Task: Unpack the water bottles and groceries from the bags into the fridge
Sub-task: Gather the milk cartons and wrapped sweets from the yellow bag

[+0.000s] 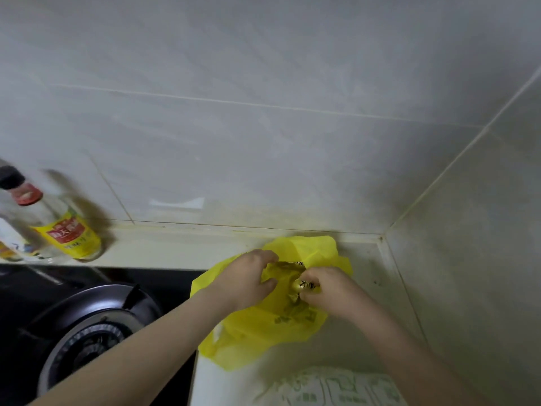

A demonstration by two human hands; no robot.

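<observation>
left hand (247, 278) – grips yellow bag (263, 326) | right hand (325, 288) – pinches its knot

You are in a home kitchen. At the lower left of the frame sits a black stove top (168, 284) with a round gas burner (87, 344) on it. At the left edge, bottles (63, 227) with bright labels stand on a pale counter (164, 250). Behind it, big shiny wall tiles (263, 112) fill the top and meet in a corner at the right.

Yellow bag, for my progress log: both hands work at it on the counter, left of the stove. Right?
Wrong side: the head view shows the yellow bag to the right of the stove. The left hand and right hand do work at it.
</observation>
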